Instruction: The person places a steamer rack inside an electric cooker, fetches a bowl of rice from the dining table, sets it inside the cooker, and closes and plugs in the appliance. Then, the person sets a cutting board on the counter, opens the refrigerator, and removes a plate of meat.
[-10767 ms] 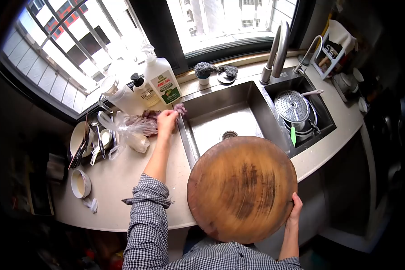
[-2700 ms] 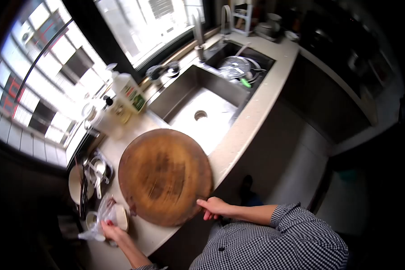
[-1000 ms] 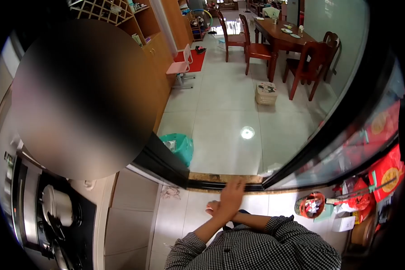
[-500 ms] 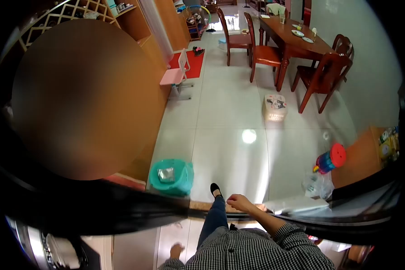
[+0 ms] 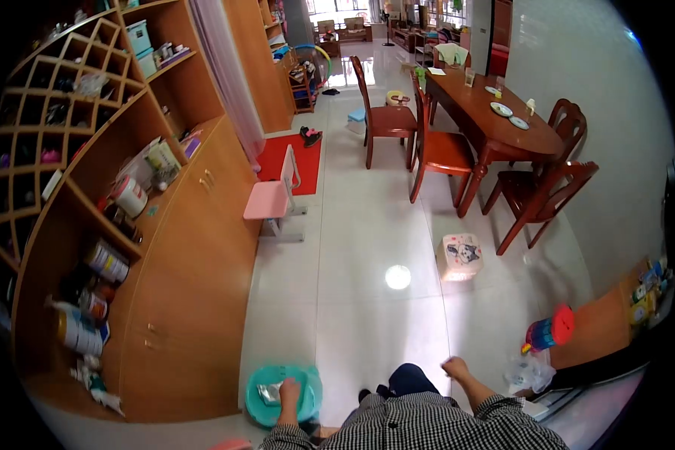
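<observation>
My left hand (image 5: pixel 289 391) shows at the lower middle-left, over the edge of a teal bin (image 5: pixel 258 401) that holds a silver packet (image 5: pixel 269 393). Its fingers look curled, but they are too small and blurred to tell whether anything is in them. At the lower right my right hand (image 5: pixel 455 367) hangs above the tiled floor, fingers loosely curled in, with no object visible in it. A dark-clad knee (image 5: pixel 412 379) shows between the two arms.
On the left runs a wooden cabinet (image 5: pixel 195 285) with shelves. A pink chair (image 5: pixel 266 200) stands beside it on a red mat (image 5: pixel 307 161). Ahead are a small stool (image 5: pixel 460 257) and a dining table (image 5: pixel 469 101) with chairs. A red-lidded container (image 5: pixel 551 330) is at right.
The view has moved from the sink, through the kitchen doorway, into the dining area. My hands have let go of the round board and the plastic bag. The teal bin is now lower in view.
</observation>
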### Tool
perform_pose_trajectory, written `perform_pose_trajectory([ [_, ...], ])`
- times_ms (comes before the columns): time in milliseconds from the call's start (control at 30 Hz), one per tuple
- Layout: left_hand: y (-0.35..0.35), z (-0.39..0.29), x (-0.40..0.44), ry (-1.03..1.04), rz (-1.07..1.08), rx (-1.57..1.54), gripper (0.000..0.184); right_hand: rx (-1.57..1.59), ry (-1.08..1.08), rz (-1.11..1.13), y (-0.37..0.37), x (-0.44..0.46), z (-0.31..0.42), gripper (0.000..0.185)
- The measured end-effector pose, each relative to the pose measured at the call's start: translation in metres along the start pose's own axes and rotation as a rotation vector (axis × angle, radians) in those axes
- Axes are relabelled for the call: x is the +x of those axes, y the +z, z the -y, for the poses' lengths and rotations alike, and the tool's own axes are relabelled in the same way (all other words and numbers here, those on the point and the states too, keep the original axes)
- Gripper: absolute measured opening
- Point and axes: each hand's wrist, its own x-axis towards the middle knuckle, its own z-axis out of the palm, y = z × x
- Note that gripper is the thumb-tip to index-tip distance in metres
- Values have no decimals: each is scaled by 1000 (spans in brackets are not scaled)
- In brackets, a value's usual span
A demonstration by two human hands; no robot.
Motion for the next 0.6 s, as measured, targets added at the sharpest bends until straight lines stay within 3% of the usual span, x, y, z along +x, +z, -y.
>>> perform_pose_trajectory([
  [33,-2,-31,41,33,-87,-181,31,-9,142,-45,2,20,-24,33],
  [100,-17,-105,97,70,-66,-326,34,-192,283,2,15,72,-89,34],
  [133,-26,-144,119,92,-56,-401,35,7,441,-5,25,95,-121,33],
  [200,-29,-181,154,169,-89,-171,33,258,676,66,-13,84,-89,20],
  [233,-27,-195,170,198,-105,-54,33,182,597,97,14,138,-135,23],
  [267,-25,-202,190,265,-15,289,30,104,517,121,43,194,-185,27],
  [300,-11,-182,217,329,74,631,29,246,603,63,7,197,-124,22],
  [367,7,-163,244,-56,430,621,33,533,759,-97,-76,192,19,15],
  [433,-6,-164,233,-422,623,366,31,498,543,-21,-96,278,66,27],
  [467,-18,-168,231,-574,513,174,31,92,183,114,-112,318,90,34],
  [567,-44,-210,261,-671,283,-120,31,113,8,-101,-156,410,209,30],
  [600,-50,-225,277,-683,253,-162,31,151,23,69,-195,422,268,31],
])
